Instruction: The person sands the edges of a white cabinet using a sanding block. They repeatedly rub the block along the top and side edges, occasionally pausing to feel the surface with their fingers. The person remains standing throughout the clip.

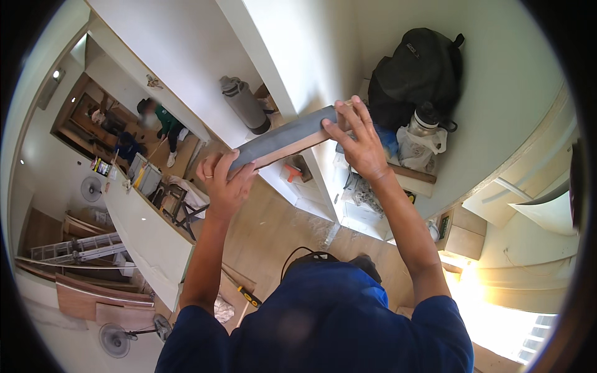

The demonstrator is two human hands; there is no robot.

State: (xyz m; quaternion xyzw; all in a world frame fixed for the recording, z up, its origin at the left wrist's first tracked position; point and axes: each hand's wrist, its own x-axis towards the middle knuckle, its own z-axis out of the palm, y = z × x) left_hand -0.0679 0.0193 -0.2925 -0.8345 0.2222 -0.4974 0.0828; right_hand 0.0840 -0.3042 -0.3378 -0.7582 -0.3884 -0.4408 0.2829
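A short wooden board (pixel 283 138) with a grey face and a bare wood edge is held up in front of me, across both hands. My left hand (pixel 225 181) grips its left end, thumb and fingers on opposite sides. At the right end, my right hand (pixel 359 142) pinches it between thumb and fingers. Right behind the board runs the edge of a white upright panel (pixel 268 46). A grey flask (pixel 244 104) stands in the compartment just beyond the board.
Right of the panel sit a dark backpack (pixel 418 71) and a bottle in a plastic bag (pixel 425 127). An orange-handled tool (pixel 291 173) lies in a lower compartment. A yellow-black tool (pixel 250 297) is by my left side. Far left are a ladder (pixel 78 248) and people in another room.
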